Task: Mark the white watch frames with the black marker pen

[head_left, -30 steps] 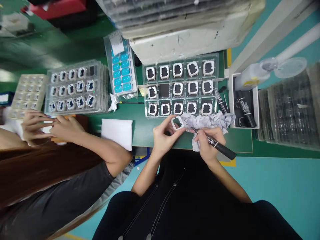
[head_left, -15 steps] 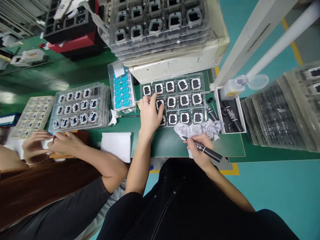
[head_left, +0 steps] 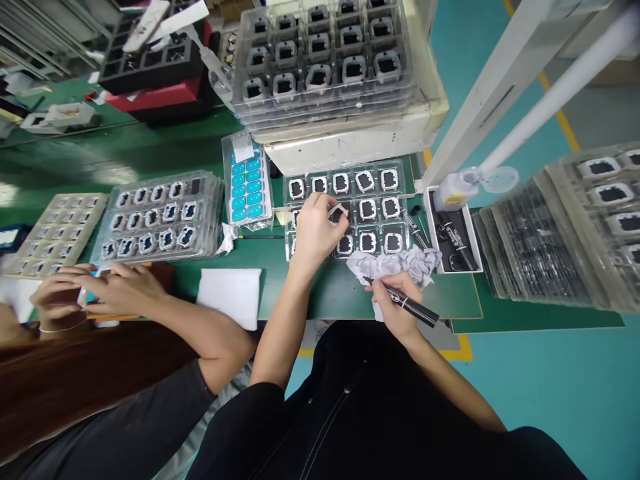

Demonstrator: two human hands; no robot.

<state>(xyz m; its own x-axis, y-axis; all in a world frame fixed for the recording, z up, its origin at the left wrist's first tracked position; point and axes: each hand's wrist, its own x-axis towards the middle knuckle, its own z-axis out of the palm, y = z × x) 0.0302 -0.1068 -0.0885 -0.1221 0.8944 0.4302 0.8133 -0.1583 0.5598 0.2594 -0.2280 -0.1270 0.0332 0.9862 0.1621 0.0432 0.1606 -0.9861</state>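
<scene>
My left hand [head_left: 315,230] reaches over the clear tray [head_left: 400,170] of white square frames with black centres and pinches one white frame [head_left: 339,213] between thumb and fingers, just above the tray's middle row. My right hand [head_left: 397,300] rests at the green mat's near edge, closed round a black marker pen [head_left: 410,308] whose tip points left. A crumpled grey-white cloth [head_left: 400,263] lies just beyond that hand, in front of the tray.
A co-worker's two hands [head_left: 95,293] work at the left by a stack of filled trays [head_left: 155,217]. A blue-button pack [head_left: 246,185], white pad [head_left: 230,293], box of markers [head_left: 453,233], white bottle [head_left: 457,190] and tall tray stacks [head_left: 325,60] surround the mat.
My left hand, which held a white frame near my body, reached out to the tray and now lifts a frame from its middle row. The camera tilted up. The right hand barely moved.
</scene>
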